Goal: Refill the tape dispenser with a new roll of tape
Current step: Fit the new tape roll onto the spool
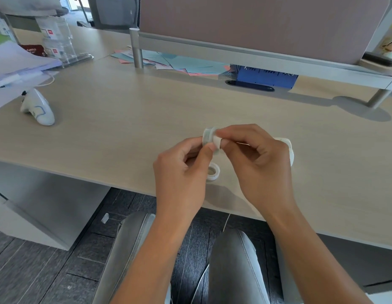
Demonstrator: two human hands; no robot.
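Above the desk's front edge, both my hands hold a small clear roll of tape (207, 137). My left hand (184, 172) pinches it from the left with thumb and forefinger. My right hand (258, 159) grips its right side, fingertips on a white piece (217, 143) at the roll's face. A second small white ring (213, 171), a tape core or roll, lies flat on the desk just below my hands. The white tape dispenser (287, 148) sits on the desk behind my right hand, mostly hidden by it.
The light wooden desk (125, 128) holds a white handheld controller (38, 108) at the left, paper stacks (17, 62) at the far left and coloured paper sheets (179, 63) under the partition. A blue box (265, 76) sits at the back. My knees are below the desk.
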